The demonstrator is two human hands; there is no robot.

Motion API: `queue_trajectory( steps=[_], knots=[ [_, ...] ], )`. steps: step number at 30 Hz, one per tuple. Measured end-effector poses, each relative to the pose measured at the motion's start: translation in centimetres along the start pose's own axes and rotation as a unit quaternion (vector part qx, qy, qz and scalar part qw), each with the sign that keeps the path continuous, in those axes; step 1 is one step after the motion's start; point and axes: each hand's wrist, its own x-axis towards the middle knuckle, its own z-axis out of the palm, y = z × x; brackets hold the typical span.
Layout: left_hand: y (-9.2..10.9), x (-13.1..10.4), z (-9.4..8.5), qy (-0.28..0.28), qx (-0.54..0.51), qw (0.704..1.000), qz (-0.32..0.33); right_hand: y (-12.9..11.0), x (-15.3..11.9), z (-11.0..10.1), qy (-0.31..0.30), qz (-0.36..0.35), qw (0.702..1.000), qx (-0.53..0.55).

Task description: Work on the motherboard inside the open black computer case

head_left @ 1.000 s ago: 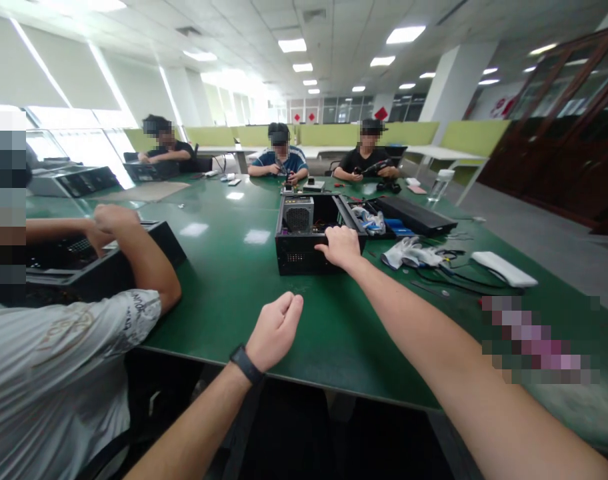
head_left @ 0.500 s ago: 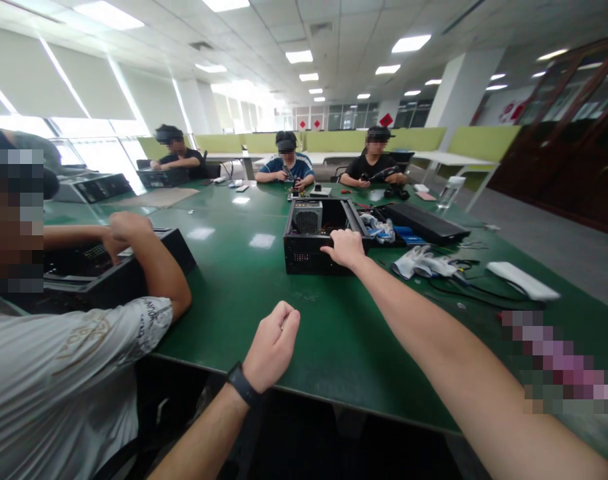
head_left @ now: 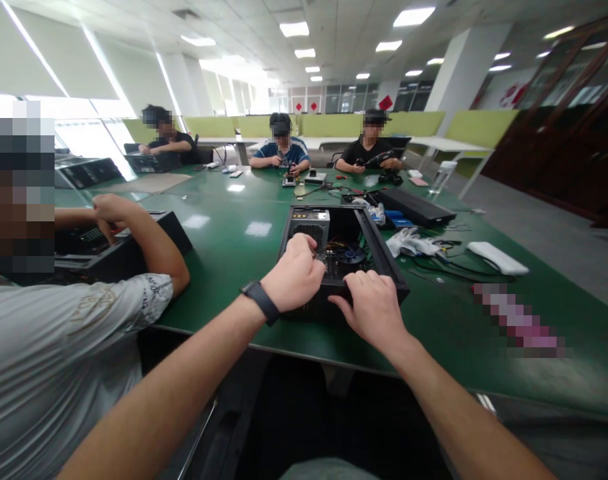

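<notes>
Right hand (head_left: pixel 374 307) gripping PC case (head_left: pixel 321 308) near rim, likely steadying | left hand (head_left: pixel 299 273) curled, grip unclear | open side up, presumably for access

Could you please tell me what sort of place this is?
Probably an office used partly as a workshop: an open computer case lies on a green table, with lime partitions and white desks beyond.

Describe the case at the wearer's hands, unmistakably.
Start at the big green table. Toward its near edge, centre view, an open black computer case sits with the right hand on its near rim. Unlike the dark case at left, it shows a silver power supply in its far-left corner.
</notes>
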Motion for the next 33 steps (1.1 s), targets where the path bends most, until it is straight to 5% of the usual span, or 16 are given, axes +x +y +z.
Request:
queue_trajectory(
  steps=[4,8,15,20,33],
  knots=[
    [1.0,2.4,1.5,-0.129,0.175,0.976,-0.012,-1.1,-5.1,-3.0,-0.006,0.000,1.000,0.026],
    [2.1,3.6,3.0,-0.257,0.309,0.916,-0.009,-2.2,-9.1,-5.1,0.008,0.011,0.996,0.086],
    [1.3,4.6,7.2,-0.388,0.402,0.828,0.045,-3.2,-12.4,-6.3,0.041,0.020,0.991,0.124],
    [-1.1,5.5,9.4,-0.407,0.403,0.819,0.028,-3.3,-12.5,-6.3,0.044,0.023,0.991,0.124],
    [-2.7,6.0,10.7,-0.423,0.421,0.802,0.015,-3.2,-12.6,-5.9,0.042,0.017,0.994,0.102]
  ],
)
